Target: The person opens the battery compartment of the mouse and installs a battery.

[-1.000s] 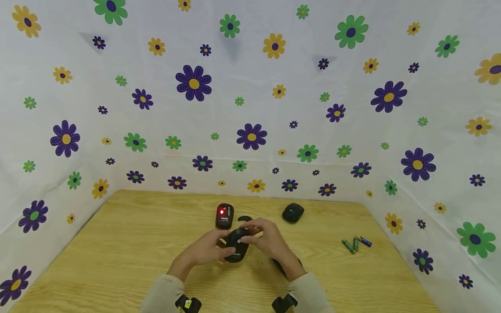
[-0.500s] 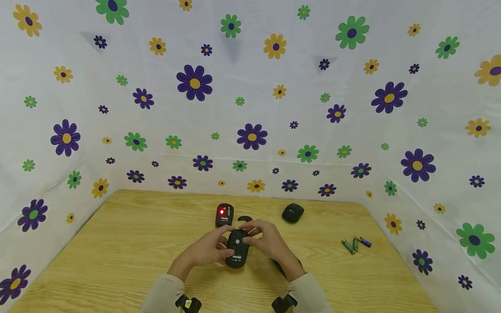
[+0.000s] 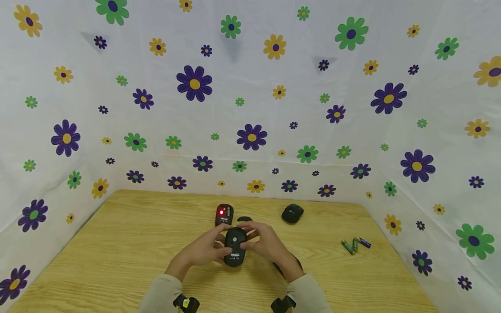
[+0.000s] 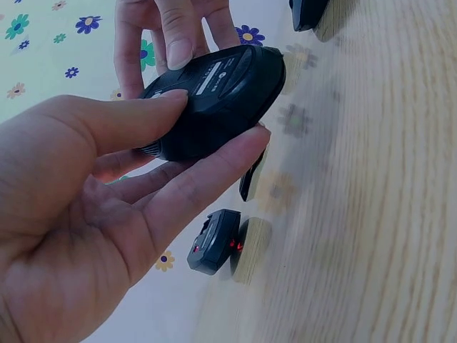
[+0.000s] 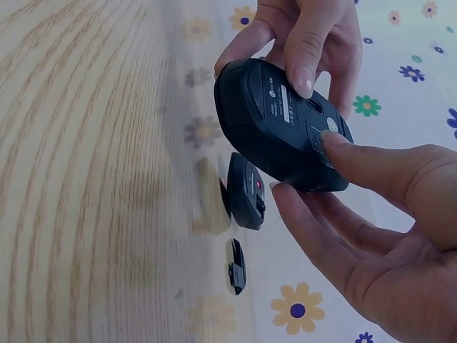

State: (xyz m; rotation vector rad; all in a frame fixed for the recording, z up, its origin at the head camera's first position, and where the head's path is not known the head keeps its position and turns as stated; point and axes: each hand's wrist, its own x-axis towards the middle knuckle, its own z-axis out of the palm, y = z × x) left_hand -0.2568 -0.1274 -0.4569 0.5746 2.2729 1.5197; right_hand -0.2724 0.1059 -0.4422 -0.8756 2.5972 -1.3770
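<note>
A black computer mouse (image 3: 234, 257) is held over the table with its label-bearing underside turned up. My left hand (image 3: 201, 251) grips its left side, thumb on the underside and fingers round the edge. From the right, my right hand (image 3: 268, 244) grips it the same way, its thumb (image 5: 339, 146) pressing near the end of the underside. A second mouse (image 3: 224, 214) lies upside down just beyond, a red light glowing and a battery showing in its open compartment. Beside that lies a small curved black cover (image 3: 245, 218), partly hidden by my right fingers.
A third black mouse (image 3: 292, 213) sits upright at the back right. Several small batteries, among them a green one (image 3: 348, 247) and a blue one (image 3: 365, 242), lie on the right of the wooden table (image 3: 129, 243). Another dark object (image 3: 278, 268) is mostly hidden beneath my right forearm.
The mouse in my hands has tipped so its underside shows more fully, and has shifted slightly left. My right thumb has slid lower on it. The other things have stayed put.
</note>
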